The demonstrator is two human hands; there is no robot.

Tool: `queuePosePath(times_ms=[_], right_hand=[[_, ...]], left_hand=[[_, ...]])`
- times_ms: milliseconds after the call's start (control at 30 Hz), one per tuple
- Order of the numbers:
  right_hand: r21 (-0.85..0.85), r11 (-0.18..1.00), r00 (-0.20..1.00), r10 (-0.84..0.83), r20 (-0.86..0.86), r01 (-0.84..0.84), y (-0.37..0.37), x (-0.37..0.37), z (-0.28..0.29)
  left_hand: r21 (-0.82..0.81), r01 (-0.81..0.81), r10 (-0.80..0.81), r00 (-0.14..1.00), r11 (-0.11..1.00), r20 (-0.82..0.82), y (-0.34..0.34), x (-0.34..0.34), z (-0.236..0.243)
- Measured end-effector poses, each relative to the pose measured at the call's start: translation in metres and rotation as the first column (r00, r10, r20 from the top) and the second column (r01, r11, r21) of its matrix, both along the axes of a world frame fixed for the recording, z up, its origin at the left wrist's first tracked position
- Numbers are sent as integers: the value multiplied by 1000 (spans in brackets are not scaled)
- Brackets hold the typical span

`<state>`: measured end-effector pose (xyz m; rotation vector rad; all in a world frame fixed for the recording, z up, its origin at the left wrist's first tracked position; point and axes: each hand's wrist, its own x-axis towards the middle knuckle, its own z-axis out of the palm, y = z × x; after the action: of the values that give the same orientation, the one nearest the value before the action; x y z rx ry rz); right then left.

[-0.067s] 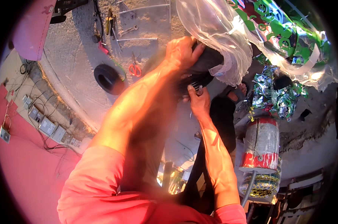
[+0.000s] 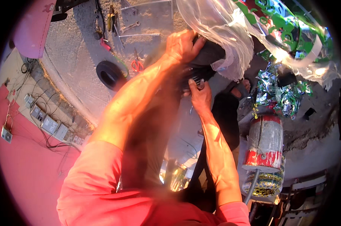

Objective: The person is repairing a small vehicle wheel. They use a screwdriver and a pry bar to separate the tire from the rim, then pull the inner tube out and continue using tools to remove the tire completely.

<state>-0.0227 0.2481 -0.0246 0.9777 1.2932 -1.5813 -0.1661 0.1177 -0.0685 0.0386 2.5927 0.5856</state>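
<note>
My left hand [image 2: 181, 47] is closed at the top of a dark black thing [image 2: 206, 54], its thumb stretched along the edge next to a sheet of clear plastic [image 2: 225, 34]. Lower down, a ribbed black part [image 2: 196, 72] of it shows between my two hands; its kind is not clear. My right hand [image 2: 201, 95] is closed at that ribbed part, fingers curled, with a small shiny bit by the thumb. What it grips is mostly hidden. The plastic drapes over the black thing from the far right.
On the ground at left lie a black tyre [image 2: 109, 75], red-handled scissors [image 2: 137, 66], pliers [image 2: 109, 22] and a wrench [image 2: 130, 26]. At right are crumpled silver foil [image 2: 266, 88], green-patterned wrapping [image 2: 287, 24] and a red-and-white cylinder [image 2: 265, 139]. A pink wall [image 2: 31, 165] with electrical boxes stands at left.
The view has shifted slightly. Both hands sit a little farther away, the left one most, and stay closed at the black thing.
</note>
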Motion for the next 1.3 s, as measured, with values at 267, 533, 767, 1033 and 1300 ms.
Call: queuePosePath(times_ms=[267, 533, 767, 1033, 1300], right_hand=[[-68, 993, 994, -97, 53, 100, 6, 0, 16], [-39, 986, 987, -161, 20, 162, 8, 24, 7], [-45, 985, 986, -163, 22, 164, -4, 10, 9], [-2, 997, 995, -71, -71, 71, -28, -36, 29], [137, 985, 972, 131, -193, -106, -34, -45, 32]], left_hand=[[-21, -19, 14, 983, 1000, -182, -2, 13, 13], [-16, -18, 21, 986, 1000, 165, -4, 15, -25], [-4, -31, 31, 999, 1000, 8, 5, 7, 21], [-250, 90, -165, 940, 964, -300, -27, -20, 49], [-413, 217, -360, 881, 885, -308, -6, -16, 55]])
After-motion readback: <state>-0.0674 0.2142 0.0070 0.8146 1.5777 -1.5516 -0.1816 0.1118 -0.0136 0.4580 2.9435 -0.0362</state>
